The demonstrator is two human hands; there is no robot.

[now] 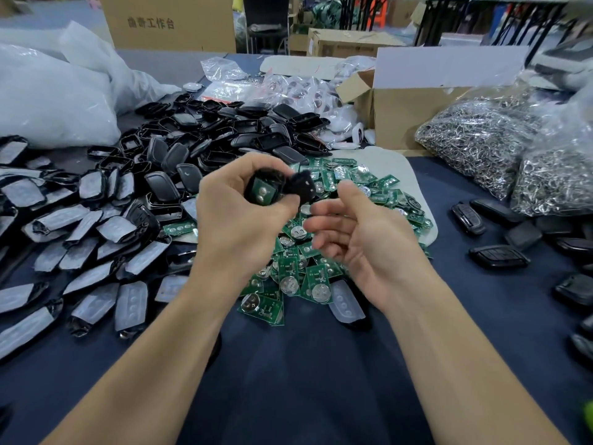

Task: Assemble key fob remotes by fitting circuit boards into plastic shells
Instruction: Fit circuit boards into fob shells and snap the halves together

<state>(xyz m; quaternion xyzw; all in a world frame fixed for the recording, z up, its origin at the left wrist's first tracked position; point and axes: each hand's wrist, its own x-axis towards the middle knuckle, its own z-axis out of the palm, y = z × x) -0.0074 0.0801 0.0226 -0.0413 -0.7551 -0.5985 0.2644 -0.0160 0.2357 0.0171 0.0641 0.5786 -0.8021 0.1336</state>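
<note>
1. Fingers of the left hand (237, 203) curl round a black shell (255, 180), gripping it by its edges with the hollow side tilted up toward the person, probably so the inside can be checked.
2. A green circuit board (261, 191) lies inside that shell, its round metal contacts showing. It looks seated, though blur hides whether it is fully down.
3. A second black piece (297, 185), likely the mating half, sits at the left fingertips, touching the shell's right edge. Whether it is hinged on, being pinched or only resting there cannot be told.
4. The right hand (356, 239) hovers just beside it, palm up, fingers loosely bent and holding nothing. It seems poised to press the halves together.
5. Both hands work above the pile of circuit boards (316, 279) on the dark table (305, 380), which keeps the next board within a short reach.
6. Supplies ring the work by kind:
   - empty black shells (192, 136) heaped behind the boards;
   - grey button pads (96, 220) spread at the left;
   - closed fobs (499, 255) set apart at the right, judged to be finished;
   - bags of metal rings (475, 139) behind those fobs.
7. This fob appears to be at its closing step. A tilted board could stop the halves from meeting.
</note>
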